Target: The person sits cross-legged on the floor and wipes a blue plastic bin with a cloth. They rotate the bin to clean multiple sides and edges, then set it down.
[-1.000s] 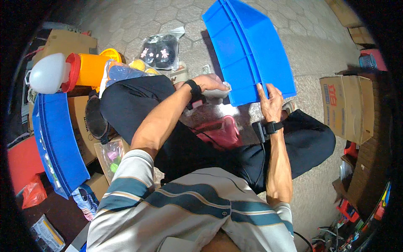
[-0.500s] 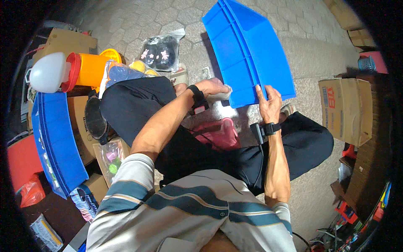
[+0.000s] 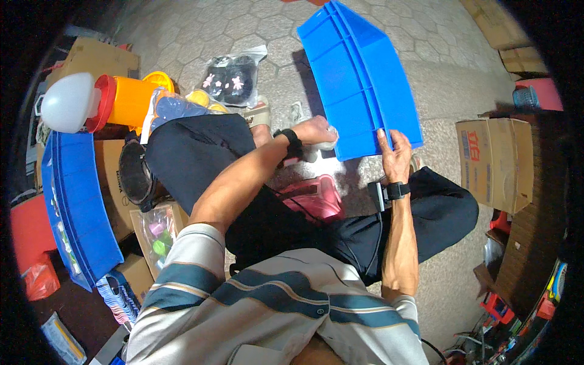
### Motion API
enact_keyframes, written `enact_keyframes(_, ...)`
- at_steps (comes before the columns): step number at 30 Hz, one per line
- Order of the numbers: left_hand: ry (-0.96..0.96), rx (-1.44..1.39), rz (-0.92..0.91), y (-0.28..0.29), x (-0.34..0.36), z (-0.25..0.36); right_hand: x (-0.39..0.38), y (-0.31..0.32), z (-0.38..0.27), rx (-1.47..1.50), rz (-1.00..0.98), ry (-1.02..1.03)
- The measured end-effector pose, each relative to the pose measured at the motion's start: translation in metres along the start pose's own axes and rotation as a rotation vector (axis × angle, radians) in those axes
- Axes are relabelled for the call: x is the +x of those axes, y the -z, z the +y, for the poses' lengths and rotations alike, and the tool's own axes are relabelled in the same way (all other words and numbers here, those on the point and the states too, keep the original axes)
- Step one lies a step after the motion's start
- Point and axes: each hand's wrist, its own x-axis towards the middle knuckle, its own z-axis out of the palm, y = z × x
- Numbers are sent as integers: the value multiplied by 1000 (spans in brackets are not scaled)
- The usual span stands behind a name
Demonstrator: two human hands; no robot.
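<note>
A large blue plastic bin is tilted up in front of me, its ribbed outer side toward my left. My right hand is closed on its near edge, with the thumb on the ribbed face and the fingers around the rim. At the bin's lower left corner, my left hand is closed on a crumpled white cloth, pressed against or right beside the plastic. Much of the cloth is hidden by the fingers. A pink plastic basin sits on the floor between my legs.
To my left stand another blue bin, an orange container with a white globe, and cardboard boxes. A bag of black slippers lies ahead on the paved floor. A cardboard box stands at right.
The blue bin has turned slightly and its near end has come a little toward me. My left hand with the cloth has shifted slightly right. The right hand keeps its grip.
</note>
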Motion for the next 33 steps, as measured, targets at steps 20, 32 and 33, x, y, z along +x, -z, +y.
enact_keyframes(20,-333,89,412,-6,-27,18,-3,11,21,214,28,-176)
enact_keyframes(32,-306,201,-35,-1,-20,12,-1,2,8,59,56,-29)
enact_keyframes(33,-309,136,-43,1,-20,9,0,1,9,79,51,-42)
